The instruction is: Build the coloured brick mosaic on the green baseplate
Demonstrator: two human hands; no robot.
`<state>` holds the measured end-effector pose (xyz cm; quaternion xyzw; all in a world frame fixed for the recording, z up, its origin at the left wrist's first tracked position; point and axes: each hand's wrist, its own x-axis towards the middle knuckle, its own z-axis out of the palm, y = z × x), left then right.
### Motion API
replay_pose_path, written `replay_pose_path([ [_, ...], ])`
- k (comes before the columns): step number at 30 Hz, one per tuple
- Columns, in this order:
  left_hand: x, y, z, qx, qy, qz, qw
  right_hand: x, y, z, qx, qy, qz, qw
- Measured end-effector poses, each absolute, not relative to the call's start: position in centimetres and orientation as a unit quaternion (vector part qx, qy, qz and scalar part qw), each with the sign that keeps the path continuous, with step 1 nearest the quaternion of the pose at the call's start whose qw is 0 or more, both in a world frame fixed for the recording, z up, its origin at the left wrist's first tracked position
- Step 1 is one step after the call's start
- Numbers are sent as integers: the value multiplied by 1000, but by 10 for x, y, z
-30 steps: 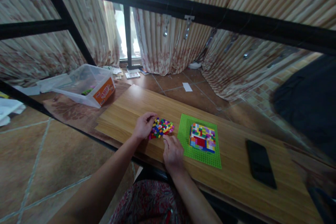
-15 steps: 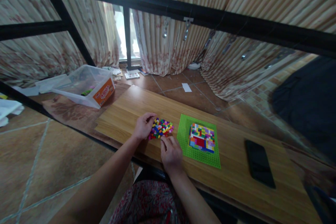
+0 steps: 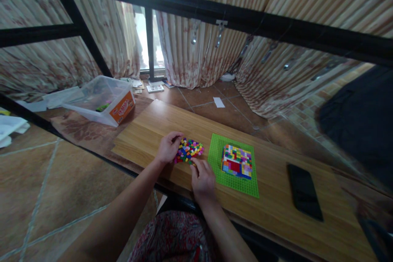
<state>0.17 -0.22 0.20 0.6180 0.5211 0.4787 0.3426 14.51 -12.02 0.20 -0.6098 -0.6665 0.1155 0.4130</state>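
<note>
A loose pile of small colourful building bricks [image 3: 189,150] lies on the wooden table. My left hand [image 3: 169,147] rests at the pile's left edge, fingers curled against the bricks; whether it pinches one is hidden. At the near right edge of the pile is my right hand [image 3: 203,177], its thumb and fingertips closed together around a small brick [image 3: 193,163]. To the right lies a green baseplate [image 3: 216,159], and on it stands a block built of multicoloured bricks [image 3: 236,161] with a red patch near its front.
A black phone [image 3: 304,191] lies on the table's right part. On the floor at left stands a clear plastic bin [image 3: 92,110] with an orange label. A black metal rail [image 3: 196,4] crosses above, before striped curtains [image 3: 178,49]. Papers lie on the tiled floor.
My right hand has shifted slightly right, and a small brick now shows at its fingertips. My left hand has stayed in place beside the pile.
</note>
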Motion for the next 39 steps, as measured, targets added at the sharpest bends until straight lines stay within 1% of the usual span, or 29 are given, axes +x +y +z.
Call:
replay_pose_path([
  [4, 1, -2, 1, 619, 521, 478, 342, 157, -131, 9, -608, -602, 200, 477],
  [8, 2, -3, 2, 620, 521, 478, 341, 168, -142, 17, -624, -506, 290, 520],
  [10, 2, -3, 2, 620, 520, 477, 343, 173, -146, 22, -630, -463, 313, 540],
  [13, 1, -2, 1, 617, 518, 480, 347, 182, -151, 29, -632, -428, 316, 563],
  [20, 1, 0, -2, 612, 522, 476, 356, 222, -163, 33, -659, -408, 267, 572],
  [22, 1, 0, -1, 610, 524, 473, 359, 236, -164, 34, -675, -418, 226, 564],
  [26, 1, -1, 2, 609, 532, 466, 359, 264, -161, 38, -707, -471, 100, 519],
  [28, 1, -2, 3, 609, 535, 462, 360, 276, -156, 37, -724, -475, 67, 496],
  [39, 1, -1, 0, 607, 530, 474, 356, 291, -135, 20, -748, -493, 41, 443],
])
